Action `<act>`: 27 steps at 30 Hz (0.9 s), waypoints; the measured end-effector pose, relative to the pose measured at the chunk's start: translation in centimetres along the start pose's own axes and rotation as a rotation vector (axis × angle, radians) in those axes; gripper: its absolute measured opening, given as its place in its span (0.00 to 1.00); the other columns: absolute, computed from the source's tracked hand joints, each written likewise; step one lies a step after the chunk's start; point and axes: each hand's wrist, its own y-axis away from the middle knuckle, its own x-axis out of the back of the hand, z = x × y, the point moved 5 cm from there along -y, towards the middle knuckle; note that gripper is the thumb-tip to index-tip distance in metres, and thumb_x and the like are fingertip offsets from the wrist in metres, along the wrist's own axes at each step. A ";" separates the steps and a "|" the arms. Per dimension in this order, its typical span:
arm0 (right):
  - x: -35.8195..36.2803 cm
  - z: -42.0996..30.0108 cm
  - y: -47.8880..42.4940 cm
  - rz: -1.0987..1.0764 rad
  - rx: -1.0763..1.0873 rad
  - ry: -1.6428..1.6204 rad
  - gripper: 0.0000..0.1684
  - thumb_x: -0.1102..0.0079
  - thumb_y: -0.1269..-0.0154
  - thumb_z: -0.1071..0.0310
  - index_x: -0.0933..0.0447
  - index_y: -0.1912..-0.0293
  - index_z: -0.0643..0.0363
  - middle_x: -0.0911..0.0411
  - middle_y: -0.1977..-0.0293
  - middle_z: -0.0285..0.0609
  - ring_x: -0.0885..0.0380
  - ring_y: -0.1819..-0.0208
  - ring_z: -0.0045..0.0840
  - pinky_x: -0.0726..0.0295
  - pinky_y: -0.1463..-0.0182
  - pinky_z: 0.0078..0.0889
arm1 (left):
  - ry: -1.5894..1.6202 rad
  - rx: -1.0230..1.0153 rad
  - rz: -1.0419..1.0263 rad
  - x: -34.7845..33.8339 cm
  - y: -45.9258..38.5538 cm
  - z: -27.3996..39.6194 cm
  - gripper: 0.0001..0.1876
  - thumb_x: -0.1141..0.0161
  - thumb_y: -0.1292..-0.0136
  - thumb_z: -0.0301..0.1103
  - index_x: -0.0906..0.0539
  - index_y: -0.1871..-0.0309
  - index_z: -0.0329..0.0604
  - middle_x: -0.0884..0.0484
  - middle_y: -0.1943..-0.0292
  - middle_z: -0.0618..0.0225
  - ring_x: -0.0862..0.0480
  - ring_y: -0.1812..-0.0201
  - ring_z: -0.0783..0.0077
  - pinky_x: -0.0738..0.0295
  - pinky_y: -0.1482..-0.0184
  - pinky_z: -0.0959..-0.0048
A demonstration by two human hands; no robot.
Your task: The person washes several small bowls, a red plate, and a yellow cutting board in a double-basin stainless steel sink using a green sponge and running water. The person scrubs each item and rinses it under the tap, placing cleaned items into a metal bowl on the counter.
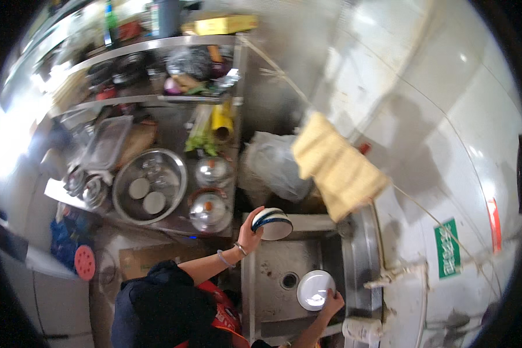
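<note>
My left hand (249, 235), with bracelets at the wrist, grips a small stack of bowls (275, 225) with dark blue rims, tilted over the upper left edge of the sink. A white plate (315, 290) is in my right hand (333, 303), held by its right edge over the steel sink (265, 261). The sink's drain (289, 281) shows just left of the plate. The fingers under the bowls are partly hidden.
A steel basin (182, 191) holding white round pieces and lidded metal pots (209, 213) stand on the counter at left. Above the sink, a yellow cloth (339, 167) hangs from a cord beside a plastic bag (276, 163). A faucet (376, 283) juts from the right wall.
</note>
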 end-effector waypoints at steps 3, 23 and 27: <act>-4.0 -4.1 1.7 -0.066 -0.214 -0.537 0.12 0.41 0.48 0.66 0.26 0.70 0.68 0.26 0.76 0.40 0.28 0.76 0.24 0.28 0.74 0.29 | -0.041 -0.039 0.181 8.5 -1.1 1.5 0.29 0.54 0.54 0.14 0.36 0.43 0.40 0.28 0.51 0.60 0.30 0.47 0.67 0.37 0.47 0.73; -40.3 -41.3 24.3 -0.448 0.616 -0.125 0.15 0.50 0.40 0.62 0.32 0.66 0.66 0.28 0.72 0.47 0.28 0.70 0.34 0.30 0.67 0.34 | -0.747 0.082 0.863 53.1 -1.5 0.7 0.33 0.51 0.60 0.12 0.36 0.44 0.44 0.31 0.50 0.55 0.32 0.46 0.53 0.37 0.44 0.65; -43.8 -42.3 25.6 -0.461 0.640 -0.056 0.14 0.48 0.41 0.64 0.32 0.65 0.67 0.28 0.73 0.49 0.28 0.71 0.38 0.30 0.67 0.36 | -0.765 0.214 0.801 55.1 -4.3 -0.9 0.34 0.51 0.59 0.12 0.37 0.44 0.48 0.31 0.52 0.54 0.31 0.49 0.50 0.34 0.49 0.62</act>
